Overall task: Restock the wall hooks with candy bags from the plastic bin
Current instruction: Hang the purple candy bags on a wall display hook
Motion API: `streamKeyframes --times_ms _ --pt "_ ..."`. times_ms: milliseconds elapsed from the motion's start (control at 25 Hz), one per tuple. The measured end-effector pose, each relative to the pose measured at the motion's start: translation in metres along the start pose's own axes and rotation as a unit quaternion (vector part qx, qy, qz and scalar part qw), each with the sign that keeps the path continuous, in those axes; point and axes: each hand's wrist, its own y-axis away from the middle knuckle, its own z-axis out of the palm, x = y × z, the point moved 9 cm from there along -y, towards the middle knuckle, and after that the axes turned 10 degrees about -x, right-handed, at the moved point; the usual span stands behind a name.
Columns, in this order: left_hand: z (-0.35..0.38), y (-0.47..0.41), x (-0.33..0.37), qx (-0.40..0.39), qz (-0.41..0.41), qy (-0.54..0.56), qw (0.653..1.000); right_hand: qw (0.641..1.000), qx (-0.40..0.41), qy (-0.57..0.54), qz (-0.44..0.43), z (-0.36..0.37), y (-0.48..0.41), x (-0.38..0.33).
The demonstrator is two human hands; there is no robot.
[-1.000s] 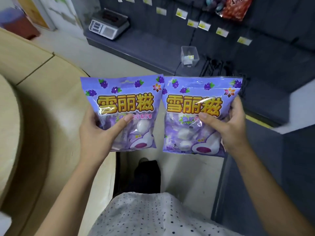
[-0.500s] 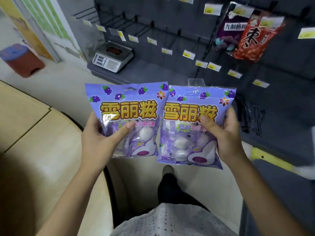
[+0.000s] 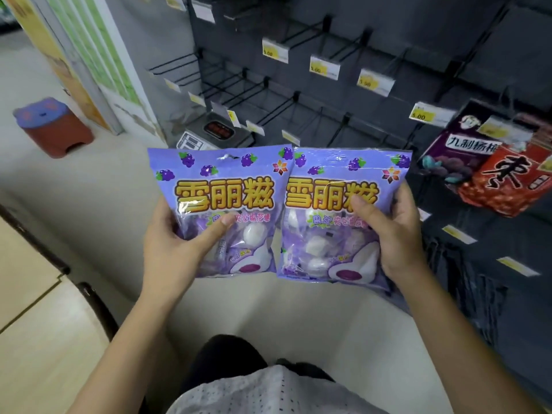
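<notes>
- Head view first: we've got a dark wall panel (image 3: 448,31) full of bare wire hooks (image 3: 301,32) with yellow price tags (image 3: 324,67), taking up most of the upper right.
- Pale floor (image 3: 89,198) below it, and a wooden counter edge (image 3: 35,339) runs along our left.
- Both forearms reach up from the bottom corners, elbows out, wrists angled inward toward each other.
- Two purple candy bags side by side in front of the hooks, upright, inner edges overlapping a bit: left bag (image 3: 224,210), right bag (image 3: 337,216).
- Left hand (image 3: 176,243) clamps the left bag at its lower left, thumb across the front, fingers behind.
- Right hand (image 3: 394,234) grips the right bag at its right edge, same way, thumb on the yellow lettering.
- Two other snack bags already hang at right: a dark one (image 3: 457,150) and a red one (image 3: 513,180).
- Small stuff: a scale (image 3: 209,134) behind the bags, a red stool (image 3: 53,127) far left.
</notes>
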Motion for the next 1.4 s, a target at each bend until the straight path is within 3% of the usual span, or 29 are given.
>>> streamKeyframes --times_ms 320,640,1120,1400 --pt "-0.032 -0.201 -0.022 -0.081 0.019 0.018 0.996 0.996 0.08 0.02 -0.043 0.044 -0.149 0.02" --pt "-0.006 -0.368 0.049 -0.178 0.122 0.034 0.976 0.979 0.147 0.044 -0.134 0.037 -0.258 -0.052" --pt "0.06 -0.473 0.148 -0.21 0.236 0.133 0.939 0.942 0.142 0.094 -0.29 0.0 -0.346 -0.185" --pt "0.06 -0.509 0.185 -0.326 0.275 0.103 0.899 0.928 0.131 0.092 -0.336 0.021 -0.38 -0.235"
